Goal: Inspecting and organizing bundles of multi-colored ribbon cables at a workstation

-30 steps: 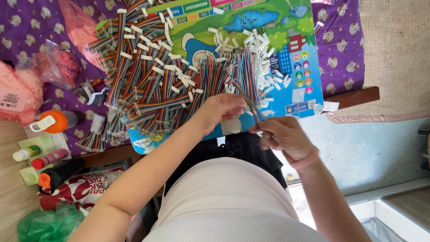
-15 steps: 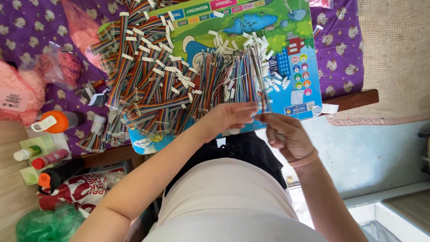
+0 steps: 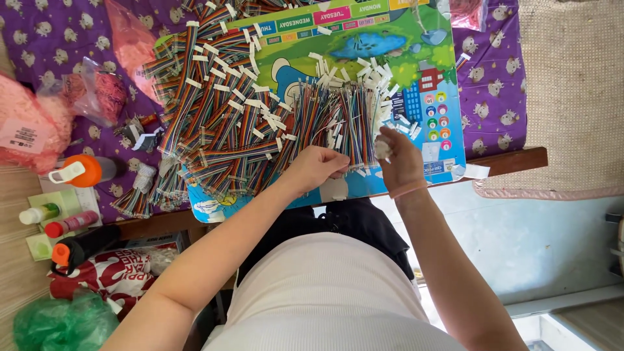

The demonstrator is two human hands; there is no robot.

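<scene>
A big heap of rainbow ribbon-cable bundles point(image 3: 227, 123) with white paper tags lies on a colourful picture board point(image 3: 416, 78). A looser row of thin coloured cables point(image 3: 338, 120) sits at the heap's near right. My left hand point(image 3: 318, 166) rests on the near ends of that row, fingers curled around some cables. Just to its right, my right hand point(image 3: 400, 159) is raised over the board's near edge and pinches a small white tag piece point(image 3: 383, 148). Loose white tags point(image 3: 364, 71) are scattered past the cables.
The board lies on a purple patterned cloth point(image 3: 494, 97). At the left are pink plastic bags point(image 3: 26, 127), an orange-capped bottle point(image 3: 81, 170), small bottles point(image 3: 58, 218) and a green bag point(image 3: 62, 322). A woven mat point(image 3: 572, 91) lies at the right.
Both hands have moved away from my body up onto the cable row. The cable bundle held between them earlier now lies among the cables, and my right hand pinches a white tag.
</scene>
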